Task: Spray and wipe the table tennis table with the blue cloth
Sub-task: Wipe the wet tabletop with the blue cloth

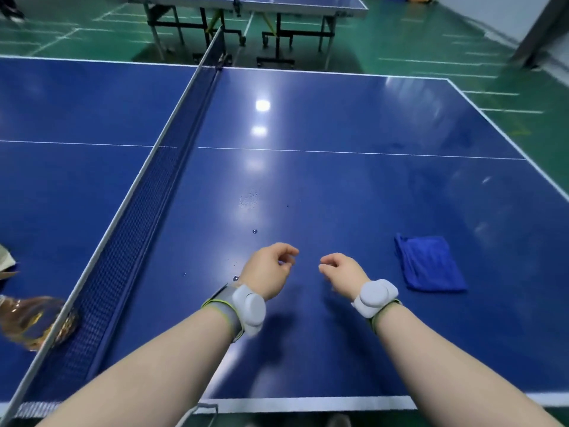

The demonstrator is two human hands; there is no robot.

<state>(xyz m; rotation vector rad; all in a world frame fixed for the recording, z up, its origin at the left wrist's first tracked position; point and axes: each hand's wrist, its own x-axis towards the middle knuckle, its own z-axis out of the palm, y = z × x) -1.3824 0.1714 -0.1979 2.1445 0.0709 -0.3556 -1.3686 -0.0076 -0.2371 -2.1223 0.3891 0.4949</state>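
Observation:
The blue table tennis table fills the view, and a few water droplets lie on its right half. A folded blue cloth lies flat on the table to the right of my hands. My left hand and my right hand hover side by side above the table, fingers loosely curled, holding nothing. Both wrists carry white sensor bands. My right hand is about a hand's width left of the cloth and apart from it. A clear bottle with amber liquid lies blurred at the left edge, beyond the net.
The net runs from near left to the far side, splitting the table. A white centre line crosses the surface. A second table stands behind on the green floor. The near table edge is just below my forearms.

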